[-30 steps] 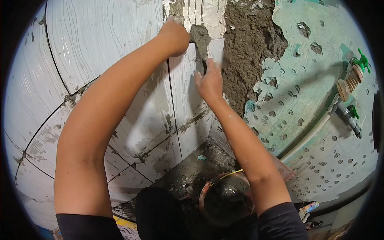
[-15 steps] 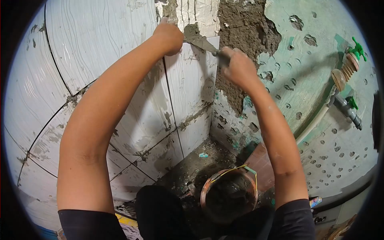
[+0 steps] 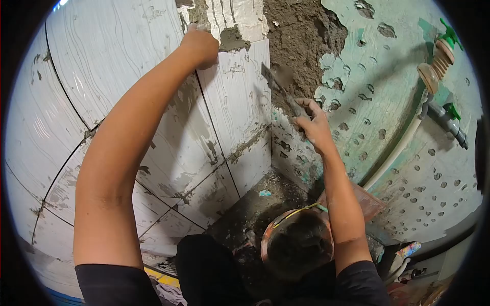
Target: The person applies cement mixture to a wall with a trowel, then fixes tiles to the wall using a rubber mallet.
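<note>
My right hand [image 3: 315, 126] is closed round the handle of a trowel [image 3: 275, 82]. The trowel's mortar-smeared blade points up and left, just in front of the corner between the tiles and the rough wall. Up at the top edge of the white wall tiles [image 3: 235, 97], my left hand [image 3: 202, 47] is curled against the wall, thumb upward. Its fingers face away, so what they hold is hidden. Beside it, a patch of wet grey mortar [image 3: 234, 40] sits on the wall above the narrow corner tile.
A bucket [image 3: 265, 245] of dark mortar stands on the dirty floor below my right arm. The green wall [image 3: 367, 92] on the right is pitted with chipped holes. A pipe with a green-handled tap [image 3: 449, 38] sticks out there.
My right hand has drawn the trowel down and away from the mortar at the tile's top edge, turning its blade upward. My left hand stays at the same spot on the wall.
</note>
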Demonstrator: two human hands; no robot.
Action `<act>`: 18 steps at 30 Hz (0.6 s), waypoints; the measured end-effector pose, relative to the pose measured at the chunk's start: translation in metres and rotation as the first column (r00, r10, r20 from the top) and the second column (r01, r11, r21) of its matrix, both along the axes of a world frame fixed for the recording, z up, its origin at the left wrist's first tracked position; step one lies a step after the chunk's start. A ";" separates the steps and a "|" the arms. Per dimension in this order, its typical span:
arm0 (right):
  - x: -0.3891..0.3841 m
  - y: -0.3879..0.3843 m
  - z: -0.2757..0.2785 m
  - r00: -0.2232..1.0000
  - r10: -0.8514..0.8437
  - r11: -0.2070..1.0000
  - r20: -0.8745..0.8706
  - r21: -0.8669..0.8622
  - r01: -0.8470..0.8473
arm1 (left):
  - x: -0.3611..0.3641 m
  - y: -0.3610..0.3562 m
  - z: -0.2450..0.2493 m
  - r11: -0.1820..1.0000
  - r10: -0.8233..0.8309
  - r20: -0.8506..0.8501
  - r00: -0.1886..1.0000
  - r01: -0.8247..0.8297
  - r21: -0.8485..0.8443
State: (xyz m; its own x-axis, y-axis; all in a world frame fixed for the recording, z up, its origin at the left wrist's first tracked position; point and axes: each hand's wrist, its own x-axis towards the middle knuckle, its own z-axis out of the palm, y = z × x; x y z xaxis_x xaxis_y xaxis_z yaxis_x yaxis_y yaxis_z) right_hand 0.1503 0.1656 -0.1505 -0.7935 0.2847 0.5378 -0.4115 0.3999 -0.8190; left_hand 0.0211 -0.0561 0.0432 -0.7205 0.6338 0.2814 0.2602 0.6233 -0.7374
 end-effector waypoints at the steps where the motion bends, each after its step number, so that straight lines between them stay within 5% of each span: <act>1: 0.005 0.001 -0.004 1.000 0.014 1.000 0.027 0.007 -0.014 | -0.001 0.000 0.000 1.000 0.003 -0.003 1.000 -0.003 -0.012; 6: 0.031 0.038 -0.017 0.910 0.293 0.956 0.294 -0.085 -0.280 | -0.005 0.001 -0.001 1.000 0.002 -0.011 1.000 -0.002 -0.013; 11: 0.084 0.086 0.008 0.704 0.411 0.813 0.579 0.118 -0.571 | -0.002 0.005 0.005 0.998 0.032 0.003 0.999 -0.031 -0.059; 15: 0.114 0.050 0.000 0.614 0.149 0.606 0.775 0.419 -0.677 | 0.000 0.014 0.010 0.987 0.121 0.036 0.992 -0.117 -0.112; 18: 0.123 0.007 -0.053 0.585 -0.105 0.237 0.804 0.592 -0.771 | 0.006 0.019 0.010 0.980 0.143 0.031 0.989 -0.138 -0.141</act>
